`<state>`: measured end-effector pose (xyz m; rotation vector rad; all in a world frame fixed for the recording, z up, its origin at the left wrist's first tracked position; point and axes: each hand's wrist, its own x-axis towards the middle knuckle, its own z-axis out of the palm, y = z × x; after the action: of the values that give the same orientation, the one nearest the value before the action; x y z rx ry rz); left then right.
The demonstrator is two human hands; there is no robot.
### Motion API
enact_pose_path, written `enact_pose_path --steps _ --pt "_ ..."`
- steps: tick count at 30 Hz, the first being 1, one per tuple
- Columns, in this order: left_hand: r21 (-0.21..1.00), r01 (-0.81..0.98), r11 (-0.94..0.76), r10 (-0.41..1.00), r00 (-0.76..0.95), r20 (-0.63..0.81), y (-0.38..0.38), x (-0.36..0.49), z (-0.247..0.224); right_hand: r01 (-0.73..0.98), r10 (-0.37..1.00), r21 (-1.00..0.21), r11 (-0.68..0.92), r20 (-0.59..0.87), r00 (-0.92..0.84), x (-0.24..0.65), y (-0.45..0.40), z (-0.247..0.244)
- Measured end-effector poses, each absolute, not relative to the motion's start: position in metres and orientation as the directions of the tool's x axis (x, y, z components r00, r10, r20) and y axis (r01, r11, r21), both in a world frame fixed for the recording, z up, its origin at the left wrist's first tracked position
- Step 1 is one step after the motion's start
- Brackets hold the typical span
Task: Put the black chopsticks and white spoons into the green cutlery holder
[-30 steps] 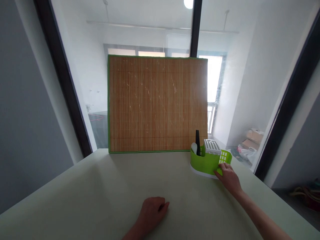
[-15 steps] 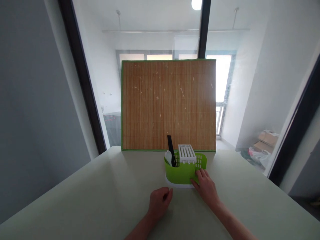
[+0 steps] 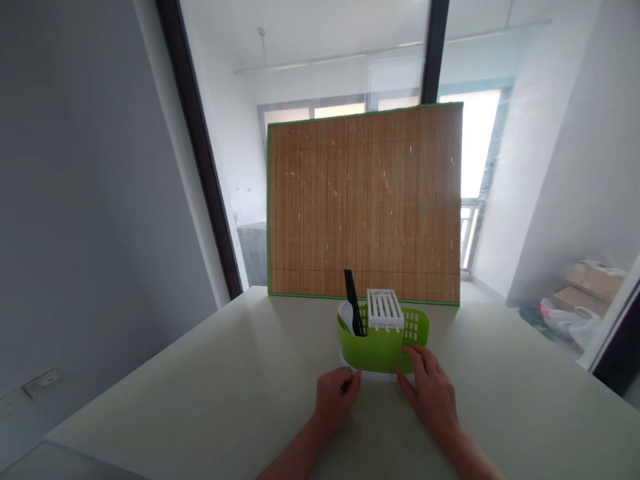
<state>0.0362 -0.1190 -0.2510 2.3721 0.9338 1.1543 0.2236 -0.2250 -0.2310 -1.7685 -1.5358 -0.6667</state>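
A green caddy [image 3: 373, 350] stands on a white base [image 3: 381, 377] on the table. A white spoon [image 3: 346, 315] and a black long-handled utensil [image 3: 353, 300] lean in its left part. Across its middle sits a white slotted rack [image 3: 385, 309] with small hooks in front. My left hand [image 3: 336, 400] is curled closed at the left front edge of the base, with nothing visible in it. At the caddy's right front, my right hand [image 3: 434, 390] has its fingertips against the green wall, the thumb low near the base and apart from the fingers.
The pale table [image 3: 235, 373] stretches out around the caddy. Behind it a bamboo mat [image 3: 365, 207] with green edging stands upright against glass. Boxes and plastic bags [image 3: 583, 307] lie beyond the table at the right.
The view has swung left and tilted, so everything sits further right. My right fingers have drawn back a little from the caddy's low right section. My left hand remains closed by the base.
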Motion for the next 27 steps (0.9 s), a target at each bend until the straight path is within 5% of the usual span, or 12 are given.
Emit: enact_pose_path --steps 10,19,27 --pt "0.675 0.472 -0.567 0.798 0.109 0.593 -0.078 0.031 -0.17 0.963 0.804 -0.075 0.26 0.569 -0.173 0.181 -0.232 -0.233" --pt "0.275 0.782 -0.56 0.808 0.443 0.388 -0.038 0.061 -0.126 0.943 0.847 -0.068 0.325 0.464 -0.258 0.181 -0.231 -0.241" --pt "0.034 0.813 -0.582 0.745 0.516 0.424 -0.058 0.068 -0.126 0.93 0.836 -0.116 0.348 0.487 -0.252 0.186 -0.227 -0.244"
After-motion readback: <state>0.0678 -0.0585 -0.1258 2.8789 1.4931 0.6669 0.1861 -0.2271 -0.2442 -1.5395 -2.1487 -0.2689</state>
